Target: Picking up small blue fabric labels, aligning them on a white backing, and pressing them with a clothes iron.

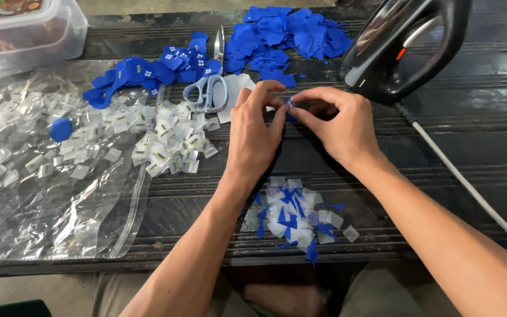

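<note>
My left hand (256, 132) and my right hand (335, 123) meet over the dark slatted table (476, 129), fingertips pinched together on a small blue piece (289, 107). Most of that piece is hidden by my fingers. Just below my wrists lies a small heap of white and blue scraps (297, 217). Scissors with grey-blue handles (208, 88) rest left of my left hand, blades pointing away from me.
A pile of blue squares (289, 32) lies at the far centre, blue tags with white marks (148, 73) at its left. Small clear packets (165, 141) spread over a plastic bag (42, 194). A black iron (406, 47) with white cord (470, 188) stands right. A clear box (24, 29) sits far left.
</note>
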